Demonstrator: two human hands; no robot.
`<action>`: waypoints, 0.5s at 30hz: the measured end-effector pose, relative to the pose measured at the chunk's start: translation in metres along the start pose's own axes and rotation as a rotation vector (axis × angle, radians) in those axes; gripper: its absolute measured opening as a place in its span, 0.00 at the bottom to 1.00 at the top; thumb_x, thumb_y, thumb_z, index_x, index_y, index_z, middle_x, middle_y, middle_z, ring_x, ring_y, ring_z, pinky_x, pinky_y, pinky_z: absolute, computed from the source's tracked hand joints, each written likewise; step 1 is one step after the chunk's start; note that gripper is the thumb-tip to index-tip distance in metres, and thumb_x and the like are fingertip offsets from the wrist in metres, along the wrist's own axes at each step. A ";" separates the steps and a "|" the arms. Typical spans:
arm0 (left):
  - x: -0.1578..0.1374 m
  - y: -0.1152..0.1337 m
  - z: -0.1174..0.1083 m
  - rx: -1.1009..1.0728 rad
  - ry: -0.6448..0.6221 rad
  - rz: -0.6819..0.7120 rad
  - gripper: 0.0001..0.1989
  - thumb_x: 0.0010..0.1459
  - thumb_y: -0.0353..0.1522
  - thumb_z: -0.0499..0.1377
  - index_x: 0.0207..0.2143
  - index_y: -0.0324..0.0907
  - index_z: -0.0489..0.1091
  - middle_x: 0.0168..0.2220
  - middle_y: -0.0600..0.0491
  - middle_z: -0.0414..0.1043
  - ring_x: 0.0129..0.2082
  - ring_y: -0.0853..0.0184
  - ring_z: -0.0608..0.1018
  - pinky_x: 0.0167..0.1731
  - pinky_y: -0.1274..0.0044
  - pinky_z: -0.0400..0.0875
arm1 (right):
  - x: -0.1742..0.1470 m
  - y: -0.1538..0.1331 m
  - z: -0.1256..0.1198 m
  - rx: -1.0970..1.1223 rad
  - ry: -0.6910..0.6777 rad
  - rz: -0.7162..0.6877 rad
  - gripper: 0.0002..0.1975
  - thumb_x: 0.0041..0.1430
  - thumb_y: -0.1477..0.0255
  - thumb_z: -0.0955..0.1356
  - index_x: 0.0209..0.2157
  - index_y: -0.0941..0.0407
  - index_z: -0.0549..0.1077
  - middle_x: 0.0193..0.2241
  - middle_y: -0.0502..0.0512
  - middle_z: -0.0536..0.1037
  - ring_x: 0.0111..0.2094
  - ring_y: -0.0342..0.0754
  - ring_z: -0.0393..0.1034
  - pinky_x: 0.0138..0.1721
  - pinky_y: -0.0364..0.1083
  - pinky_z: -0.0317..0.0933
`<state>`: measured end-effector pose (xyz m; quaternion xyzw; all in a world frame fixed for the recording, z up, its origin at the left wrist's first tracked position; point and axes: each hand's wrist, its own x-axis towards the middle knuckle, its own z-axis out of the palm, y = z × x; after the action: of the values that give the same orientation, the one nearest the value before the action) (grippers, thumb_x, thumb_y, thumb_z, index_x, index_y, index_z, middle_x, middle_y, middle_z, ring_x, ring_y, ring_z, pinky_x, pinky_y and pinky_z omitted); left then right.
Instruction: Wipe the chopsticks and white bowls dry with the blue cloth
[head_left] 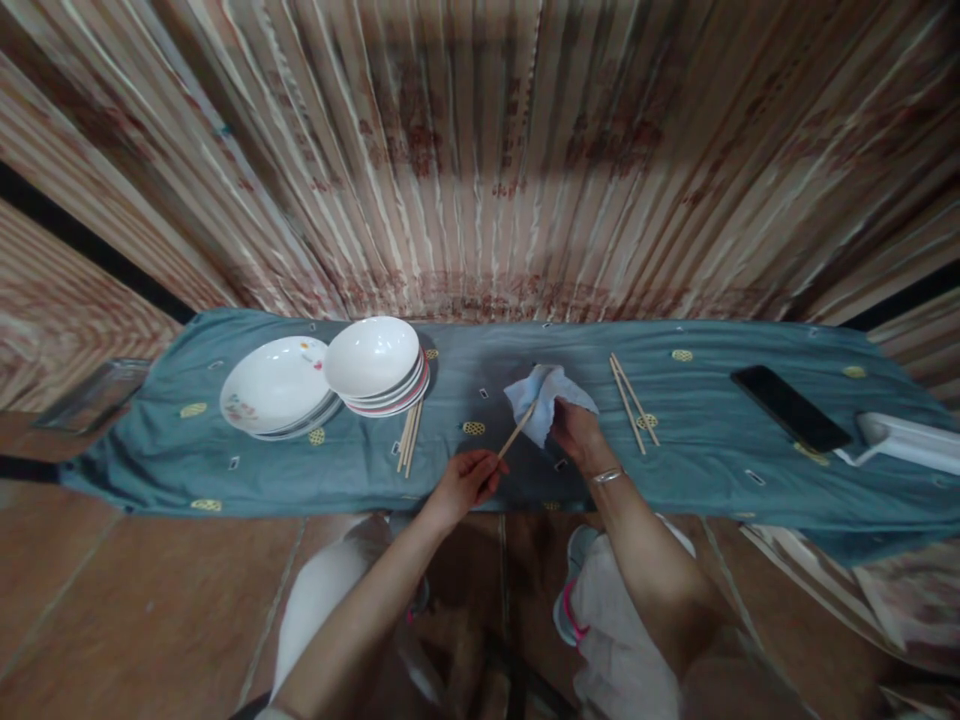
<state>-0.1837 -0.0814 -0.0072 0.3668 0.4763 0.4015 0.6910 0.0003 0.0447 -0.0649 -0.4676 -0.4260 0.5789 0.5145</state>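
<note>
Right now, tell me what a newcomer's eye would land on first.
First, the pale blue cloth in the right hand, meeting the far end of a chopstick gripped by the left hand, around mid-table. Next, the stack of white bowls left of them, then the dark phone toward the right.

My slim tan chopstick (pixel 516 432) slants upward over the tabletop (pixel 450 400), its near end pinched in my left fingers (pixel 472 478), its far end against a pale blue cloth (pixel 541 395), crumpled and gathered in my right fingers (pixel 572 418).
</note>
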 end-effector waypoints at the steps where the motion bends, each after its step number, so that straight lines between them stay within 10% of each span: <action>1: 0.000 0.000 0.001 0.000 -0.009 0.004 0.25 0.45 0.52 0.63 0.27 0.37 0.69 0.14 0.62 0.58 0.12 0.80 0.54 0.14 0.81 0.41 | 0.000 -0.001 -0.001 0.150 0.012 0.095 0.06 0.53 0.74 0.64 0.25 0.52 0.69 0.24 0.50 0.79 0.30 0.50 0.76 0.39 0.50 0.72; 15: 0.004 -0.011 0.022 -0.033 -0.026 0.029 0.23 0.47 0.50 0.62 0.28 0.37 0.69 0.15 0.61 0.60 0.11 0.80 0.54 0.13 0.81 0.42 | -0.006 -0.017 -0.003 0.720 -0.044 0.335 0.07 0.55 0.75 0.64 0.33 0.51 0.73 0.23 0.46 0.79 0.31 0.46 0.77 0.38 0.48 0.73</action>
<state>-0.1594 -0.0846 -0.0124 0.3673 0.4551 0.4143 0.6974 0.0067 0.0408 -0.0484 -0.3079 -0.1245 0.7769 0.5349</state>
